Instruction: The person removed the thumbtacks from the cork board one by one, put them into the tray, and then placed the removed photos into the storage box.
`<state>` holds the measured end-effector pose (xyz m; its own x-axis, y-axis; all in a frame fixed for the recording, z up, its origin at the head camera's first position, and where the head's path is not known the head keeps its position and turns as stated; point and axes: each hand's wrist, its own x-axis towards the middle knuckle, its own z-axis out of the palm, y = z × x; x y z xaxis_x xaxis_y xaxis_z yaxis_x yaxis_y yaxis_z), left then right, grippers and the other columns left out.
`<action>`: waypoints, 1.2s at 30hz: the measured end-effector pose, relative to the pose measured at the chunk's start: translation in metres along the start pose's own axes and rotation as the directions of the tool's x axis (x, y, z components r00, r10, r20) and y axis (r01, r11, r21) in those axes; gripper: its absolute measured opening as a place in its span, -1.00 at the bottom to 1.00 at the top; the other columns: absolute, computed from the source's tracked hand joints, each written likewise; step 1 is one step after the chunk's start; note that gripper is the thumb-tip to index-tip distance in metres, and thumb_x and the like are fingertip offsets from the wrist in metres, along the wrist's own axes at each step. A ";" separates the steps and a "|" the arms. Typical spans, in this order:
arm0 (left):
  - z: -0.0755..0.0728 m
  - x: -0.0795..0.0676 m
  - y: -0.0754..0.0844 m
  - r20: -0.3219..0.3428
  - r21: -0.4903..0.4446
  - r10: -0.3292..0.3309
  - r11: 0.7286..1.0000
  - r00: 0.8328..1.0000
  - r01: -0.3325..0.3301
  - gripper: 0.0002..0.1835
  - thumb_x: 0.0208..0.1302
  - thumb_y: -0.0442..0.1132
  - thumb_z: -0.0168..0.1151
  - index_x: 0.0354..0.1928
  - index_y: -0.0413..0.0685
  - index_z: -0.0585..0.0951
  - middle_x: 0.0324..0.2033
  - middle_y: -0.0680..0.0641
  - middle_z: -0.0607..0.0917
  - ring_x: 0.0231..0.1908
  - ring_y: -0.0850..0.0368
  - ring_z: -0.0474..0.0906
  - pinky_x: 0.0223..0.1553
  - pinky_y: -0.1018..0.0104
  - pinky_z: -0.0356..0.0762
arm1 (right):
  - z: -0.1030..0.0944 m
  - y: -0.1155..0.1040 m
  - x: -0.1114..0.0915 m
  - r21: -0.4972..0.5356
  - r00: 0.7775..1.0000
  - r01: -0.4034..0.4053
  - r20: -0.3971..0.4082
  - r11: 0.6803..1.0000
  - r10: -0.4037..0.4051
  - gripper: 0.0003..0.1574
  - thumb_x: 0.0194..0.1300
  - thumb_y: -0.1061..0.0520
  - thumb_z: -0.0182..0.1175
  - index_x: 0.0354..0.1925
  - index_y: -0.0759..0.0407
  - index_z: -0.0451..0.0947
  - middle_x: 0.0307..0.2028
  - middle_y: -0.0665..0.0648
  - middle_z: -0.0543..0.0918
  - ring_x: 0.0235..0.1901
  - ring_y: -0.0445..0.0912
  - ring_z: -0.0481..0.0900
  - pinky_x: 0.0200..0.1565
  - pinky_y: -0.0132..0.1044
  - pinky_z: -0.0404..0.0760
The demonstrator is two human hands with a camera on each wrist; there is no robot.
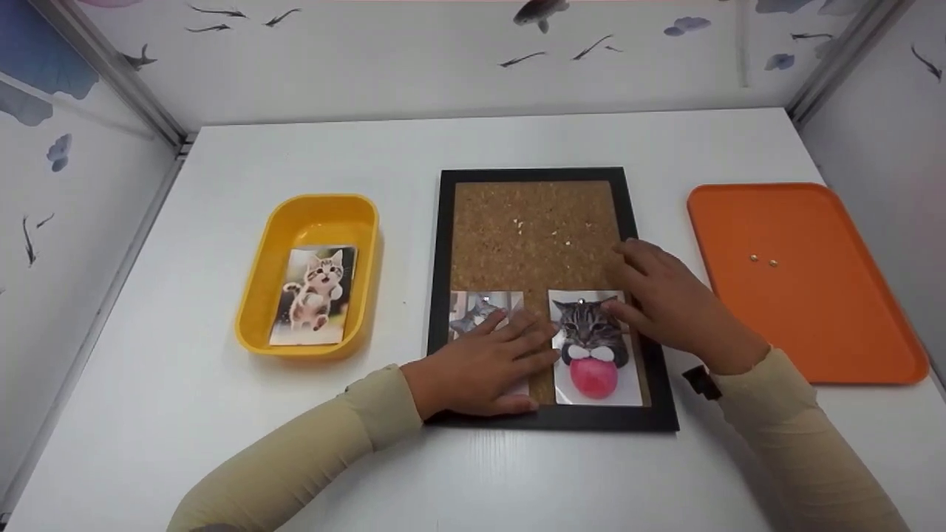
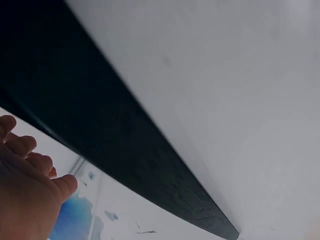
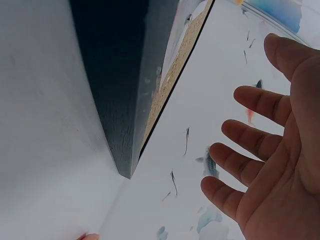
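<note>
Two beige sleeves (image 1: 295,462) reach over the tabletop (image 1: 517,480). The left hand (image 1: 484,369) lies palm down, fingers extended, over the left cat photo (image 1: 510,301), hiding most of it. The right hand (image 1: 669,303) spans the right side of the black frame (image 1: 532,175), fingers loosely spread, thumb over the upper right of the tabby photo (image 1: 590,343); contact there is unclear. Neither hand grips anything. Both photos lie on the lower cork board (image 1: 532,207), each with a pin near its top.

The right wrist view adds that palm's underside, its fingers fanned apart, and the frame's edge from low down; the left wrist view cuts that hand off.

Left of the board, a yellow tray (image 1: 255,329) holds a kitten photo (image 1: 316,295); right, an orange tray (image 1: 805,318) bears two gold pins (image 1: 774,263).
</note>
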<state>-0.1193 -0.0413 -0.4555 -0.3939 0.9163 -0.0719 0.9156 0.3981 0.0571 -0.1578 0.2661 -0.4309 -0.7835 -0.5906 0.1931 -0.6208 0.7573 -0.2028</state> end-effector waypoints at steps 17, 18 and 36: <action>0.011 0.023 0.004 0.061 0.062 0.051 0.997 0.997 -0.055 -0.18 0.41 0.45 -0.46 0.59 0.25 -0.01 0.57 0.04 -0.16 0.54 -0.07 -0.34 0.43 -0.23 -0.25 | 0.003 -0.003 -0.008 -0.020 0.998 -0.026 0.048 0.999 0.027 -0.28 0.30 -0.13 0.33 0.24 0.27 0.44 0.27 0.34 0.38 0.31 0.26 0.30 0.29 0.21 0.29; 0.011 0.023 0.004 0.062 0.061 0.058 0.996 0.996 -0.062 -0.18 0.41 0.46 -0.47 0.59 0.26 -0.02 0.57 0.04 -0.17 0.53 -0.07 -0.34 0.43 -0.24 -0.26 | 0.003 -0.003 -0.008 -0.020 0.998 -0.034 0.059 0.999 0.035 -0.26 0.31 -0.14 0.32 0.26 0.27 0.43 0.28 0.34 0.36 0.32 0.26 0.29 0.29 0.22 0.29; 0.017 0.023 0.002 0.095 0.050 0.072 0.996 0.993 -0.077 -0.20 0.42 0.44 -0.51 0.59 0.29 -0.18 0.57 0.08 -0.29 0.53 -0.05 -0.41 0.44 -0.22 -0.30 | 0.015 -0.013 -0.006 -0.052 0.988 0.012 0.151 0.999 -0.004 -0.28 0.33 -0.19 0.28 0.26 0.21 0.45 0.28 0.30 0.40 0.32 0.21 0.30 0.31 0.17 0.29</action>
<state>-0.1255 -0.0202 -0.4736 -0.3171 0.9344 -0.1621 0.9462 0.3233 0.0124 -0.1456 0.2557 -0.4441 -0.7762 -0.6288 0.0462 -0.6277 0.7638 -0.1506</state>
